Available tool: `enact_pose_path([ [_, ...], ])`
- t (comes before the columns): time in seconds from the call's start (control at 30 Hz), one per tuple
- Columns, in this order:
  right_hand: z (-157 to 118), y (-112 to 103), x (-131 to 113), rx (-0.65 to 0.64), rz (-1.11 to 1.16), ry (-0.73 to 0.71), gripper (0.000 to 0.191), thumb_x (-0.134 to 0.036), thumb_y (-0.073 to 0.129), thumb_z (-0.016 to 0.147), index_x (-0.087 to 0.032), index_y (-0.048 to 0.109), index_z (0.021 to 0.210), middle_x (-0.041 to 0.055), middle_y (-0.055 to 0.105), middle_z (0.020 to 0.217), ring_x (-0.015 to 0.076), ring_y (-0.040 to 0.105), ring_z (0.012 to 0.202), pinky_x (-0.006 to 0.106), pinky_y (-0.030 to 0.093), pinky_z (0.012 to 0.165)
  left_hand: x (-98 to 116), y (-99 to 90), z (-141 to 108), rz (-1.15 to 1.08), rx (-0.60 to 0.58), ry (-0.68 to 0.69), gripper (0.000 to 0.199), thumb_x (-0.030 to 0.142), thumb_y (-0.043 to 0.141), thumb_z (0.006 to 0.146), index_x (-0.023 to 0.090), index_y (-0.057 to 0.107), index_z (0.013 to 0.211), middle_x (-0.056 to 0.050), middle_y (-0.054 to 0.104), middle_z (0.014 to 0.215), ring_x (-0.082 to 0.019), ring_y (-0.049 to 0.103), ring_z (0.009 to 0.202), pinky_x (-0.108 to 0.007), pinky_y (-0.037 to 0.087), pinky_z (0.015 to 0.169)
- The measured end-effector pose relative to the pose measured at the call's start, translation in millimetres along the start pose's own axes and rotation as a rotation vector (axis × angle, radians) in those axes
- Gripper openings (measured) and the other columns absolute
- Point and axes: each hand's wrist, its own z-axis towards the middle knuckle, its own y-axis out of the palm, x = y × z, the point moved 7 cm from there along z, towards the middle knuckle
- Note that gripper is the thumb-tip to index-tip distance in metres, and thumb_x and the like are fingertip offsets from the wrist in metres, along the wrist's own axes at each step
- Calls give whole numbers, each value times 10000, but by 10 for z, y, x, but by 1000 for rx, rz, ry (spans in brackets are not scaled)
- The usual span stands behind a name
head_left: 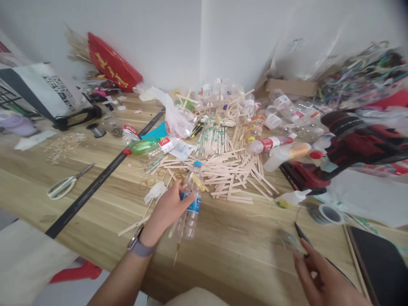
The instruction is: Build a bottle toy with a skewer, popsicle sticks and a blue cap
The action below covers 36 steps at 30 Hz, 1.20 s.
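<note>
My left hand [170, 206] is closed around a clear plastic bottle [190, 221] with a blue label and blue cap, which lies on the wooden table. A thin stick [176, 255] with a band on it pokes out beside the bottle's lower end. At the lower right, my right hand [314, 263] is blurred, its fingers bent close to a dark pointed tool [299, 231] and a blue loop [288, 239]; whether it grips them is unclear. Many flat wooden sticks [229, 174] lie in a heap beyond the bottle.
White scissors [68, 185] lie at the left near a black strip [92, 191]. A green bottle [145, 145] is beyond it. On the right are a red and black power drill [360, 140], a glue bottle [291, 198], a wire spool [330, 214] and a black tablet-like object [376, 263].
</note>
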Motion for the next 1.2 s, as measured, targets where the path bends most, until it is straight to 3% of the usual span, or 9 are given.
enact_pose_path([
  [0.2, 177, 178, -1187, -58, 276, -391, 312, -325, 472, 938, -188, 653, 1153, 135, 726, 1057, 248, 717, 922, 351, 594, 789, 142, 64, -42, -57, 28, -2, 500, 421, 618, 788, 150, 573, 1206, -148, 665, 1210, -348, 591, 1150, -418, 446, 936],
  [0.3, 386, 318, -1494, -42, 454, -435, 406, -290, 447, 934, -167, 547, 1308, 164, 638, 1293, 279, 586, 1225, 458, 491, 1010, 256, 97, -153, -234, -1, 119, 489, 409, 672, 762, 191, 594, 1193, -92, 653, 1235, -307, 578, 1164, -383, 451, 952],
  [0.37, 474, 454, -1589, -130, 574, -435, 498, -291, 464, 913, -175, 454, 1397, 161, 572, 1384, 273, 527, 1292, 471, 454, 1046, 292, 154, -222, -403, -74, 145, 556, 411, 732, 720, 201, 588, 1215, -86, 647, 1241, -297, 585, 1149, -374, 460, 944],
  [0.43, 480, 557, -1641, -253, 689, -413, 531, -285, 459, 900, -190, 415, 1421, 138, 644, 1277, 252, 597, 1196, 443, 494, 983, 309, 224, -259, -563, -156, 142, 599, 418, 772, 687, 199, 588, 1214, -85, 668, 1184, -286, 612, 1092, -361, 480, 900],
  [0.5, 413, 624, -1666, -393, 745, -368, 445, -303, 424, 924, -192, 493, 1349, 80, 716, 974, 209, 675, 924, 367, 544, 817, 335, 271, -263, -688, -213, 157, 587, 420, 788, 674, 192, 602, 1182, -73, 691, 1093, -267, 638, 1013, -340, 496, 839],
  [0.63, 274, 588, -1589, -473, 801, -233, 397, -447, 363, 973, -181, 658, 973, -46, 454, 558, 120, 455, 509, 234, 399, 489, 389, 287, -234, -851, -254, 198, 527, 439, 751, 718, 192, 625, 1166, -72, 705, 1071, -259, 649, 1011, -337, 503, 842],
  [0.87, 290, 463, -1392, -369, 810, -111, 447, -555, 403, 931, -174, 612, 831, -82, 293, 515, 110, 323, 463, 227, 274, 433, 432, 422, -266, -1092, -453, 139, 432, 499, 617, 781, 177, 695, 1058, -103, 733, 1023, -296, 672, 979, -405, 526, 846],
  [1.07, 267, 415, -1391, -276, 624, -175, 403, -451, 385, 948, -183, 683, 907, -53, 382, 510, 126, 387, 464, 237, 320, 437, 492, 502, -295, -1168, -551, 166, 560, 587, 639, 727, 169, 661, 1099, -126, 717, 1086, -279, 687, 903, -336, 512, 706],
  [1.2, 333, 483, -1426, -292, 595, -183, 382, -421, 390, 946, -184, 684, 892, -40, 429, 516, 132, 422, 477, 239, 337, 447, 492, 603, -292, -1200, -667, 90, 704, 722, 533, 745, 114, 672, 1072, -136, 728, 970, -231, 673, 845, -281, 489, 695],
])
